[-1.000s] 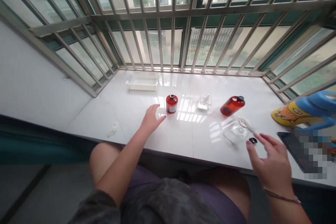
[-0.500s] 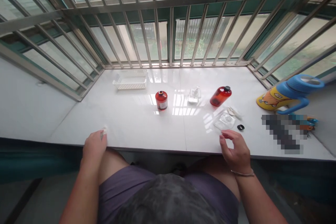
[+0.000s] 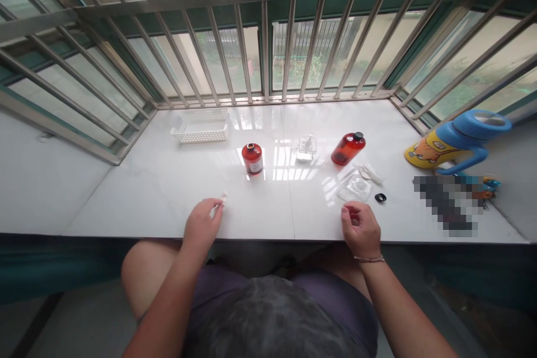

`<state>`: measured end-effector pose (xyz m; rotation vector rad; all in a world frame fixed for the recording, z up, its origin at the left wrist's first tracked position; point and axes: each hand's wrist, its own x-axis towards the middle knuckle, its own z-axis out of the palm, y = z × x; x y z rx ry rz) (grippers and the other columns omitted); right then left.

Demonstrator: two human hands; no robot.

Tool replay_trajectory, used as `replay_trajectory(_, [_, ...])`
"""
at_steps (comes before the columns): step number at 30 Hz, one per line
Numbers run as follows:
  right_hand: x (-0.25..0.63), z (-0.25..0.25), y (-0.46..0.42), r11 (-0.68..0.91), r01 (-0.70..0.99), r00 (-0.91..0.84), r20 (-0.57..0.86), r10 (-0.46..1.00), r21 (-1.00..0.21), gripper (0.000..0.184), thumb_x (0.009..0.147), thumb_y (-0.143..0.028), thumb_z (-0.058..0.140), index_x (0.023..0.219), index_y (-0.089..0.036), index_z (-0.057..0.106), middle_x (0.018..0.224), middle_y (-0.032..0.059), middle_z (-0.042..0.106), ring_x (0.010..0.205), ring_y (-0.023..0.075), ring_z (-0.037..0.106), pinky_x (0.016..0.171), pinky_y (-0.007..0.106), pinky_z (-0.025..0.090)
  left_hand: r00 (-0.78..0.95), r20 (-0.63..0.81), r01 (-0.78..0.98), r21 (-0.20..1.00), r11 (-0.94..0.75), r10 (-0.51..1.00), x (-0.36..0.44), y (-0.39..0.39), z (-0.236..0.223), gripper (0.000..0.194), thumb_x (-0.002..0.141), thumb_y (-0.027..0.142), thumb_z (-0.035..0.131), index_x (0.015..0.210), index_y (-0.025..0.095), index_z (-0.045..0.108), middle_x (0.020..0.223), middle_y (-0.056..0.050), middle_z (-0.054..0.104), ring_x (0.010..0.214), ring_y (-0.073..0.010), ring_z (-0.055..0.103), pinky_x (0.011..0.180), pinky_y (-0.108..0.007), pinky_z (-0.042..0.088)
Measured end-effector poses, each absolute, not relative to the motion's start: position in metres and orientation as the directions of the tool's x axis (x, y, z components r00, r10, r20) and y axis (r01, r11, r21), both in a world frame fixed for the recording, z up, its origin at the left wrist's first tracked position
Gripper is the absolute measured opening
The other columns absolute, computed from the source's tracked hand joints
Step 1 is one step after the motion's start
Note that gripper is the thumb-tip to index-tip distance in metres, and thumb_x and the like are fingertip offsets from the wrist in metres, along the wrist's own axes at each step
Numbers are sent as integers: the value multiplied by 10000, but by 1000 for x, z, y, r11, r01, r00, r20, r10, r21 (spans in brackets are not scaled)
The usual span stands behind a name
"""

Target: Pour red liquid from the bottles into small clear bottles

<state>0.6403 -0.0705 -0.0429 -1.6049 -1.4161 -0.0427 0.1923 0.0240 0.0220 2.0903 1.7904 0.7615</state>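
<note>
My left hand point(image 3: 203, 222) is pinched at the front of the white counter point(image 3: 138, 201), with a small white crumpled piece point(image 3: 224, 197) at its fingertips. What that piece is made of cannot be made out. Beyond this hand stands an open red-brown bottle point(image 3: 252, 159) with a pale label. My right hand point(image 3: 362, 229) rests loosely curled at the counter's edge, and nothing shows in it. Just past its fingers lie a clear plastic packet point(image 3: 356, 186) and a small black ring-shaped cap point(image 3: 380, 198). A second red bottle with a black cap point(image 3: 348, 149) leans farther back.
A white perforated basket point(image 3: 203, 133) sits at the back left. A small clear glass bottle point(image 3: 306, 148) stands in the middle. On the right are a yellow and blue flask point(image 3: 444, 142) and a pixelated dark object point(image 3: 444, 201). Metal window bars point(image 3: 264, 56) close off the back.
My left hand has moved right along the counter's front, carrying the white piece. The fingers of my right hand have curled in, and that hand has shifted slightly left. The view has shifted a little.
</note>
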Motion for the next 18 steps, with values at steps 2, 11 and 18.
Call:
replay_trajectory(2, [640,-42,-70,141,785,308,578,755,-603,98,1031,-297,642,1093,-227,670,1018,63,695,845,203,669,723,331,611,124,186,806,554,-208,975,219,28,12,192,971,311,562,1010,229,731,1069,-105,797,1035,-309,727,987,-446,546])
replay_trajectory(11, [639,-39,-68,172,798,249,575,779,-578,11,1029,-244,636,1030,-241,646,977,47,695,830,203,659,734,343,575,203,73,707,679,-198,976,280,45,6,158,963,320,621,997,254,760,1037,-78,809,982,-293,735,898,-410,554])
replay_trajectory(18, [640,-41,-68,175,791,245,565,788,-586,12,1028,-247,641,1017,-250,644,981,51,699,827,212,657,744,368,562,143,-397,18,917,399,906,303,29,22,364,783,500,857,947,212,705,824,-30,749,786,-193,682,828,-325,545])
